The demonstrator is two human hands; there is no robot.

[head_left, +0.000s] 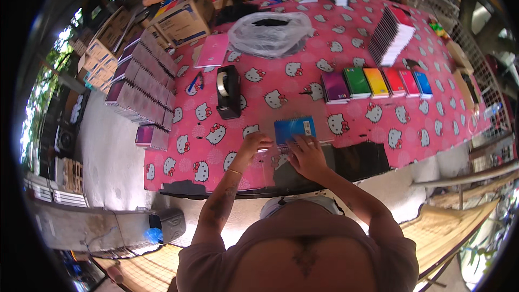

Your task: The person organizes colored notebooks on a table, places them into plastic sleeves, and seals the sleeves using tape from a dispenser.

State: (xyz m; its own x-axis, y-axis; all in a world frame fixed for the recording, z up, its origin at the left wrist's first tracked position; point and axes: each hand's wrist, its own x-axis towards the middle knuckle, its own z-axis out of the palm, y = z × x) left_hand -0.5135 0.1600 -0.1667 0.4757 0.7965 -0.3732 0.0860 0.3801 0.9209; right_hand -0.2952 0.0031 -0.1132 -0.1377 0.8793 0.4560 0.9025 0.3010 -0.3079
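Note:
A blue spiral notebook lies on the pink patterned tablecloth in front of me, with what looks like clear plastic film around it. My right hand rests over its lower edge, fingers apart. Just left of the notebook, my left hand is closed, thumb and fingers pressed together. A small whitish bit shows under those fingers, too small to name. Beyond my left hand stands a black tape dispenser with a roll of tape in it.
Stacked notebooks line the left edge. Small colored notebooks lie in a row at right, below a tall stack. A clear plastic bag, pink notebook and cardboard box are farther off. Two people sit across.

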